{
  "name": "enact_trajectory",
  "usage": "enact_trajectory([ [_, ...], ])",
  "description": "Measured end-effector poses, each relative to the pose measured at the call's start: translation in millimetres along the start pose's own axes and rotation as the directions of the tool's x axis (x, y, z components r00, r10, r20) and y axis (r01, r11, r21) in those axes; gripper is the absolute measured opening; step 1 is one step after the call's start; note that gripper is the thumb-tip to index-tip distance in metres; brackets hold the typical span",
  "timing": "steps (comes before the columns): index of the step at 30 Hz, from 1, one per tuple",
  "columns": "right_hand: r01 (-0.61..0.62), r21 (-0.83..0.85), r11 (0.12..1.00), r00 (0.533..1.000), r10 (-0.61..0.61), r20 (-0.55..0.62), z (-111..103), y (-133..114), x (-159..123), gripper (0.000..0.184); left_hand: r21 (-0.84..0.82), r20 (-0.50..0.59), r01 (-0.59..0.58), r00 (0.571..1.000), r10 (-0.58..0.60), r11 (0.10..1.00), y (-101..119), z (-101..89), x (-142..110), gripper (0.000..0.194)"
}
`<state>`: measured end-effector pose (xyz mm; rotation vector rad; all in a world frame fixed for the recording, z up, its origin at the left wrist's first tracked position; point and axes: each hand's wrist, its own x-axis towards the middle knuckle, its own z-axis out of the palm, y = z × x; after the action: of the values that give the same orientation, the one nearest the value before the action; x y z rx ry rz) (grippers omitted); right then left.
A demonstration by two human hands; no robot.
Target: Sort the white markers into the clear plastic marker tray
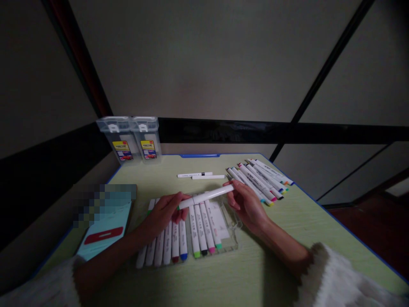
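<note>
A white marker (209, 195) is held level between my two hands, above a clear plastic tray (234, 243). My left hand (168, 209) pinches its left end, where a bit of green shows. Its right end is between the thumb and fingers of my right hand (247, 202). Below, several white markers (168, 241) with coloured ends lie side by side in the tray, among them blue, dark red, light green, black and pink. A pale paper slip (220, 219) shows in the tray's right part. My left hand hides the upper ends of some markers.
More markers (260, 181) lie in a loose pile at the back right. Two thin white pens (194, 175) rest behind my hands. Two clear lidded boxes (134, 140) stand at the back left. A lit tablet or phone (107, 226) lies left. A wall panel (204, 64) rises behind the table.
</note>
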<state>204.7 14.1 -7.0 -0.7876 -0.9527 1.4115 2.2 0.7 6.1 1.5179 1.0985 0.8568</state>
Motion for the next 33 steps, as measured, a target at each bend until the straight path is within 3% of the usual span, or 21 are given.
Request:
enact_trajectory([
  [5, 0.005, 0.009, 1.0, 0.999, -0.005, 0.037, -1, 1, 0, 0.019, 0.0, 0.063, -0.044, 0.997, 0.044, 0.999, 3, 0.5, -1, 0.036],
  [11, 0.002, -0.021, 1.0, 1.0, -0.002, 0.024, 0, 0, -1, 0.024, 0.053, -0.03, -0.017, 0.999, 0.019, 0.998, -5, -4.6, 2, 0.034],
  [17, -0.032, -0.001, 0.999, 0.999, 0.032, -0.003, -1, -1, 0, 0.033, 0.076, -0.052, 0.017, 0.999, -0.013, 0.997, -4, -4.5, 2, 0.034],
  [23, -0.019, -0.094, 0.995, 0.997, 0.026, 0.077, 1, -1, -3, 0.038, 0.059, -0.051, 0.043, 0.998, -0.04, 0.997, -2, -2.1, 0, 0.036],
  [33, -0.036, -0.233, 0.972, 0.999, 0.044, 0.028, 3, -2, -4, 0.029, 0.073, -0.089, 0.022, 0.996, -0.016, 0.997, -8, -2.3, 0, 0.033],
])
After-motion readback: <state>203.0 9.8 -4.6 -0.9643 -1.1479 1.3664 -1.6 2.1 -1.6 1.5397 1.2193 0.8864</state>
